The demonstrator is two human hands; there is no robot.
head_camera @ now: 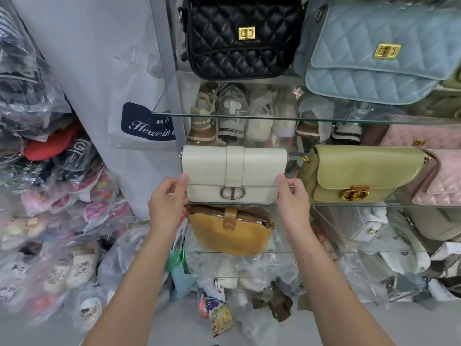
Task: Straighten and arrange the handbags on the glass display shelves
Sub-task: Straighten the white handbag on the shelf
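Observation:
A white flap handbag (212, 171) with a silver clasp stands at the left end of the middle glass shelf (349, 204). My left hand (167, 199) grips its left side and my right hand (291, 196) grips its right side, thumbs on the front. An olive-green handbag (354, 171) with a gold clasp stands just to its right, then a pink quilted bag (441, 181). On the upper glass shelf (224, 116) sit a black quilted bag (239, 36) and a light-blue quilted bag (374, 58). A tan suede bag (232, 233) sits on the shelf below.
Shoes in plastic wrap (249, 116) fill the back behind the shelves. Piles of bagged slippers and clothes (50, 196) crowd the left. A white shopping bag (139, 123) leans by the shelf post. Plastic bags and packets (224, 308) litter the floor below.

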